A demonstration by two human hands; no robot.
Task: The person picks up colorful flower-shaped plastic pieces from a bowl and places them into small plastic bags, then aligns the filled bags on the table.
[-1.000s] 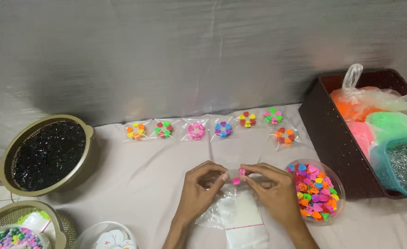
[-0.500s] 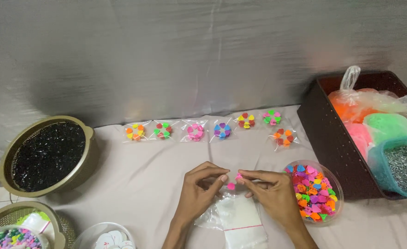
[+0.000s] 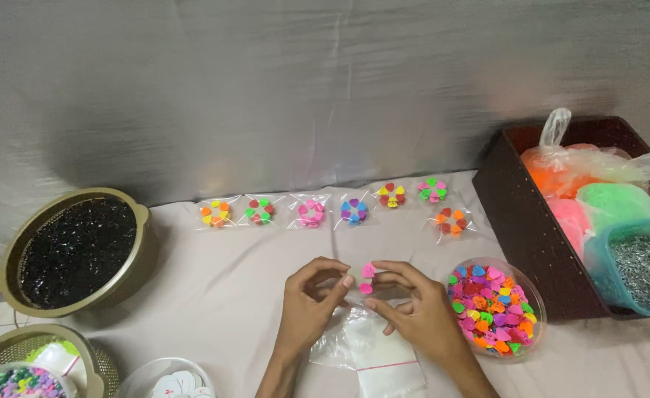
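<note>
My left hand (image 3: pixel 311 306) and my right hand (image 3: pixel 413 309) meet over the cloth, fingertips pinching two small pink heart-shaped clips (image 3: pixel 367 278) held on something between them that I cannot make out. Under my hands lies a stack of small clear zip bags (image 3: pixel 381 357). A round clear tub (image 3: pixel 535 306) full of mixed coloured heart clips stands just right of my right hand.
Several small bags, each with a ring of coloured clips (image 3: pixel 354 211), lie in a row at the back. A gold basin of black pieces (image 3: pixel 74 249) sits left. A dark basket (image 3: pixel 524 214) with coloured bags and a teal tub stands right. More bowls sit bottom left.
Both hands have shifted slightly left and toward me. The two pink clips now sit one above the other between my fingertips.
</note>
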